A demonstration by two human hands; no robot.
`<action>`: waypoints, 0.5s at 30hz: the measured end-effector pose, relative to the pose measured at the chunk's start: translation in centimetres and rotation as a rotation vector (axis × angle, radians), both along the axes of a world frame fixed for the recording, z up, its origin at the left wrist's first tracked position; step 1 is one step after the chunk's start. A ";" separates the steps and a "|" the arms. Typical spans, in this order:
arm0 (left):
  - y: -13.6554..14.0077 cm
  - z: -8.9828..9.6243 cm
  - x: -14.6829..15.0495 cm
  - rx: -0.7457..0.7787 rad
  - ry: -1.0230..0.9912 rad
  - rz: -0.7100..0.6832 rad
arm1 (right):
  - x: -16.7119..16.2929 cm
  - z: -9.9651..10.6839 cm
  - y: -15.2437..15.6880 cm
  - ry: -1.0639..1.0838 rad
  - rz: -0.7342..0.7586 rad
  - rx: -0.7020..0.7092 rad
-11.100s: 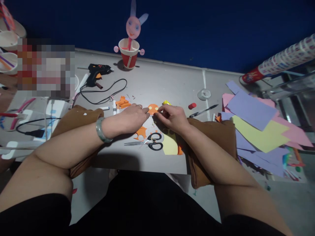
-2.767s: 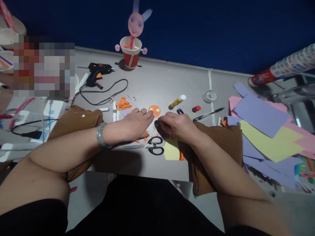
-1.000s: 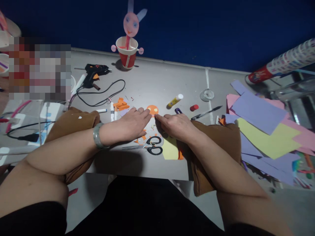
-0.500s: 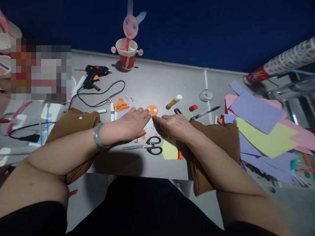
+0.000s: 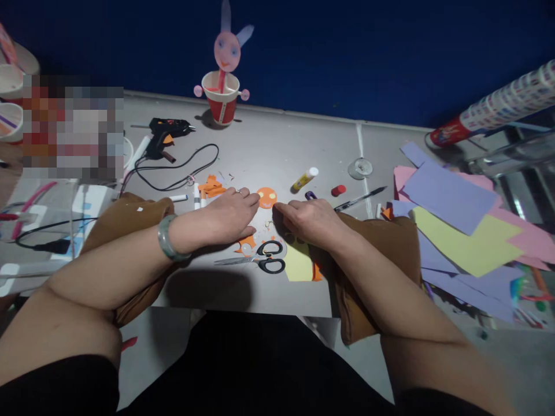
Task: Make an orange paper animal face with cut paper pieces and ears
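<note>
An orange paper circle (image 5: 267,197) lies flat on the table, with two pale yellow spots for eyes and a small pinkish-purple mouth. At its left edge rests my left hand (image 5: 229,215), fingers stretched out and lying flat. My right hand (image 5: 307,222) is on the other side, its index finger reaching the circle's lower right edge while the other fingers bend loosely; nothing shows in its grasp. Closer to me lie black-handled scissors (image 5: 271,257), orange paper scraps (image 5: 246,245) and a yellow paper sheet (image 5: 299,263), partly under my right hand.
A glue stick (image 5: 304,179), its red cap (image 5: 339,190) and a tape roll (image 5: 360,169) lie beyond my right hand. A hot glue gun (image 5: 162,136) with its cord is at back left. A paper cup (image 5: 221,104) bears a rabbit figure. Coloured sheets (image 5: 451,196) spread right.
Both hands have drawn slightly apart from the orange circle's lower part. The pinkish-purple mouth now shows on it, where fingertips were close before. The view has shifted slightly.
</note>
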State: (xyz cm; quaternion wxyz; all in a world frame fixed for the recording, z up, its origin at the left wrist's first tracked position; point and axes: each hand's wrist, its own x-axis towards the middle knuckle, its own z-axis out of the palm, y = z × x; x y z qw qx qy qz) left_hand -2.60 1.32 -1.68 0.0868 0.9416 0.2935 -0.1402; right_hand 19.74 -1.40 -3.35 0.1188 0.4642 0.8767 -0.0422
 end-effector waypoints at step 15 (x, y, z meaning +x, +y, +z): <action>-0.2 0.4 0.1 0.022 0.010 -0.023 | 0.0 -0.2 0.1 -0.014 0.016 -0.032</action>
